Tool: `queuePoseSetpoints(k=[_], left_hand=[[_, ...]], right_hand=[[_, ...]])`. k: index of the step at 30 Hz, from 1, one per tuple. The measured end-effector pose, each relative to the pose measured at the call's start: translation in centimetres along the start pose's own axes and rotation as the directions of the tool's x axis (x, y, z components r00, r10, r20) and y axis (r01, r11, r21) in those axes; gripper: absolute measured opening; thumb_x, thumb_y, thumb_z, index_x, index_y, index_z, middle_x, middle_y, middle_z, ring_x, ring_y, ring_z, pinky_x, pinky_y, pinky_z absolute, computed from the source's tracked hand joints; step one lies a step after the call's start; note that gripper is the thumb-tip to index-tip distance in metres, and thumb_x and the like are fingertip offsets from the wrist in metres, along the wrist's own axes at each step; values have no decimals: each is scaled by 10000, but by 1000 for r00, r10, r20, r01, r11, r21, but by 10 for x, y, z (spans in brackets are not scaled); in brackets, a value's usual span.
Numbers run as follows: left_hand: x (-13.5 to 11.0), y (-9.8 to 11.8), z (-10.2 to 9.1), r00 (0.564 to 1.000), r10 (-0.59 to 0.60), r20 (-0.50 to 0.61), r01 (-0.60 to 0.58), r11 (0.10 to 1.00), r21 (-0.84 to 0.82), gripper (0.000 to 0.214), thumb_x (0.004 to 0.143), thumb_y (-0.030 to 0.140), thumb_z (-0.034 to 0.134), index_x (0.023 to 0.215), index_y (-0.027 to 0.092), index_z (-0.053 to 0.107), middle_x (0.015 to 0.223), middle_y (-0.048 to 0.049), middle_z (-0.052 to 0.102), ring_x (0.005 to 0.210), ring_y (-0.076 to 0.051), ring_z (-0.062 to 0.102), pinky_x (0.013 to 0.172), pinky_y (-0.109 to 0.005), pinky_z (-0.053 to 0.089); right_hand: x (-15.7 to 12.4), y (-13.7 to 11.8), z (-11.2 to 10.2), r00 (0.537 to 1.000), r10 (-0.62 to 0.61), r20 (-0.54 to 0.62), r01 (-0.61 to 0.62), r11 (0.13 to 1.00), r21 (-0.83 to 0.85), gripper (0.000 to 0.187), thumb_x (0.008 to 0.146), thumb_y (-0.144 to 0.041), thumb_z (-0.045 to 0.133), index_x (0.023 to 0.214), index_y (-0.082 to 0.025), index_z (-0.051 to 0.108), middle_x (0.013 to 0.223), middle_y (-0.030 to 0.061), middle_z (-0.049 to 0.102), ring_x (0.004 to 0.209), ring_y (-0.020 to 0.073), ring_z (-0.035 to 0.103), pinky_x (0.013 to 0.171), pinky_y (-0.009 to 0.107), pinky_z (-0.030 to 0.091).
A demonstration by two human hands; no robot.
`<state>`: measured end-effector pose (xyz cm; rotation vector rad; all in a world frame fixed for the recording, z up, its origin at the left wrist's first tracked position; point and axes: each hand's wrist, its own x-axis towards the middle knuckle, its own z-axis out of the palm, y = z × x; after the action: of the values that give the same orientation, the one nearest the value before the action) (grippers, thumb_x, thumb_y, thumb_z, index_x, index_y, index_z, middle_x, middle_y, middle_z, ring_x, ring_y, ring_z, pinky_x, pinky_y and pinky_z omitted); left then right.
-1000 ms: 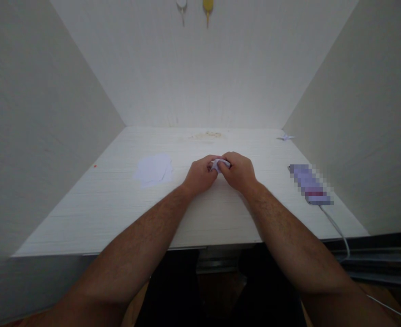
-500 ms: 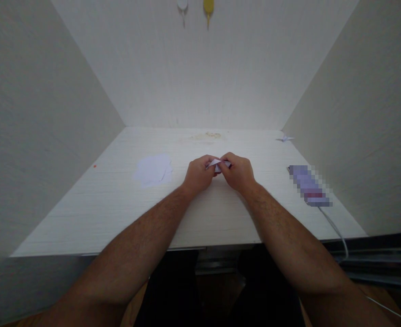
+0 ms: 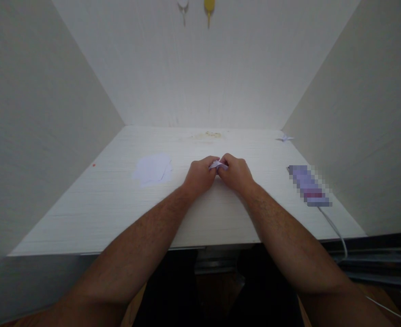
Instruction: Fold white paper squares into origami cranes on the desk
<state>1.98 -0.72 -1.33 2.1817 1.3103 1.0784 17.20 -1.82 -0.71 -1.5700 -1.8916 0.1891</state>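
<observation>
My left hand point(image 3: 199, 175) and my right hand point(image 3: 236, 173) meet at the middle of the white table point(image 3: 94, 213), fingers curled and pinched together. Between the fingertips sits a small folded piece of white paper point(image 3: 217, 165), held by both hands; most of it is hidden behind the fingers. Both wrists rest low over the tabletop.
A small stack of white paper sheets point(image 3: 152, 169) lies left of my hands. A blurred flat device point(image 3: 308, 185) with a white cable point(image 3: 336, 231) lies at the right. A tiny folded paper figure point(image 3: 284, 137) sits at the far right corner. Walls enclose three sides.
The hands have closed in tighter on the folded paper, so less of it shows. Arms and other things stay where they were.
</observation>
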Motion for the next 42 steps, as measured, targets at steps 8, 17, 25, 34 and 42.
queuePoseSetpoints(k=[8, 17, 25, 34, 42], left_hand=[[1, 0, -1, 997, -79, -9, 79, 997, 5, 363, 801, 113, 579, 1133, 173, 712, 1015, -63, 756, 874, -174, 703, 862, -305, 552], [2, 0, -2, 990, -128, 61, 138, 966, -220, 283, 852, 205, 553, 1061, 179, 741, 861, -36, 759, 750, -146, 707, 719, -258, 571], [0, 6, 8, 986, -156, -54, 129, 933, -336, 301, 841, 179, 533, 1059, 186, 740, 918, -36, 753, 737, -141, 697, 671, -247, 578], [4, 5, -1, 965, -228, 127, 254, 708, -659, 243, 781, 116, 551, 961, 97, 714, 734, -58, 717, 603, -136, 686, 572, -238, 583], [5, 1, -8, 950, -171, 261, 311, 605, -734, 275, 779, 164, 652, 1036, 84, 704, 751, -77, 730, 654, -154, 707, 609, -251, 582]], right_hand=[[2, 1, -1, 999, 27, -42, -23, 995, 94, 106, 760, -165, 552, 812, -208, 635, 707, 6, 656, 610, 141, 538, 585, 259, 365], [1, 2, 0, 989, -92, -113, 104, 989, 108, 125, 826, -283, 586, 799, -202, 678, 707, 6, 681, 622, 143, 571, 597, 268, 384], [0, -4, 10, 948, -18, -318, 103, 961, 256, 113, 804, -235, 602, 768, -210, 705, 709, 3, 697, 637, 153, 607, 598, 280, 456], [4, 6, 6, 923, -206, -324, 350, 801, 486, 289, 803, -99, 575, 924, -278, 767, 822, 5, 709, 748, 135, 647, 671, 293, 532], [5, 6, 4, 940, -181, -288, 322, 748, 580, 253, 789, -91, 564, 802, -255, 756, 871, 21, 679, 756, 135, 639, 620, 283, 550]])
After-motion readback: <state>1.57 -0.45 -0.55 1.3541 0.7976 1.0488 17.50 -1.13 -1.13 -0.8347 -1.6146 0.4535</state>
